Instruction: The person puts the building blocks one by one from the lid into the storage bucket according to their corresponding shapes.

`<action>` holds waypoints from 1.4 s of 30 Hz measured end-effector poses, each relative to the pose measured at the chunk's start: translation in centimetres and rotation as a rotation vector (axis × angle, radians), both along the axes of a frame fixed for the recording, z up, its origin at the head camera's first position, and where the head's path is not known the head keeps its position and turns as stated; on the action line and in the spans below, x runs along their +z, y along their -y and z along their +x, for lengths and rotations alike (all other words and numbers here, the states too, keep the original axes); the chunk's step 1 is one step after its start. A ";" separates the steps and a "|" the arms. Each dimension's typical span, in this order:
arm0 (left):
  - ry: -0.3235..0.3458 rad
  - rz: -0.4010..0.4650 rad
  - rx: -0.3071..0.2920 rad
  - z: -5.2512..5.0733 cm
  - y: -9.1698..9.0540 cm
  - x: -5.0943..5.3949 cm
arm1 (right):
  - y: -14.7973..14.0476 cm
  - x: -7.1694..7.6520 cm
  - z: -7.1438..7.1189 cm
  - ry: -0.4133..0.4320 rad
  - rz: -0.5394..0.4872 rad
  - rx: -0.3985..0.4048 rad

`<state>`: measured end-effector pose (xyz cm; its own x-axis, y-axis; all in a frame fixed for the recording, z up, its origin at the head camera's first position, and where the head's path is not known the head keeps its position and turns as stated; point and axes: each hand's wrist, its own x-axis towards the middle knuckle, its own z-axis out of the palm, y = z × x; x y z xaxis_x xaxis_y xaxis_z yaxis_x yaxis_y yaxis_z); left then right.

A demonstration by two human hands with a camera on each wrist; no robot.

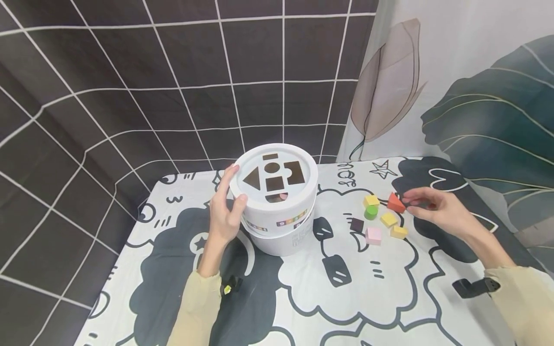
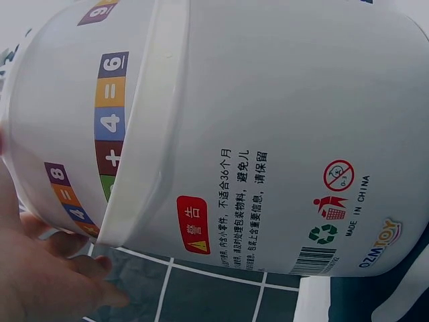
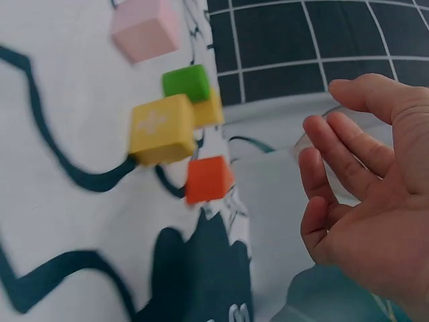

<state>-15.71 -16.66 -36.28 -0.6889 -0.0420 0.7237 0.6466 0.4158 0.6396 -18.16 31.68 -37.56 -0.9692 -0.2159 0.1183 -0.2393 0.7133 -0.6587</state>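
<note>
at the counter's (image 1: 372, 293) 11 o'clock: white shape-sorter bucket (image 1: 268, 214), cut-out lid (image 1: 290, 156) facing up.
left grip (image 1: 226, 211): spread loosely, thumb and fingers touching the lid's rim around 9 o'clock.
right grip (image 1: 441, 206): released, fingers apart, just beside the red triangular block (image 1: 396, 203) at its 3 o'clock.
red triangular block: on the counter, at the green cylinder's (image 1: 371, 213) 2 o'clock.
around the cylinder: yellow block (image 1: 371, 200) at 12, two yellow blocks (image 1: 388, 220) toward 4, pink cube (image 1: 373, 236) at 6, dark block (image 1: 357, 225) near 8.
</note>
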 end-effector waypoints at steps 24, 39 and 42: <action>0.003 -0.001 0.008 0.1 0.0 -0.1 | -0.9 -5.6 2.4 0.079 -0.071 -0.017; 0.009 -0.001 0.011 0.1 0.0 0.0 | -0.4 -6.4 2.5 0.144 -0.027 -0.077; 0.009 -0.002 0.011 0.1 0.0 0.0 | -0.3 -6.5 2.5 0.137 -0.024 -0.081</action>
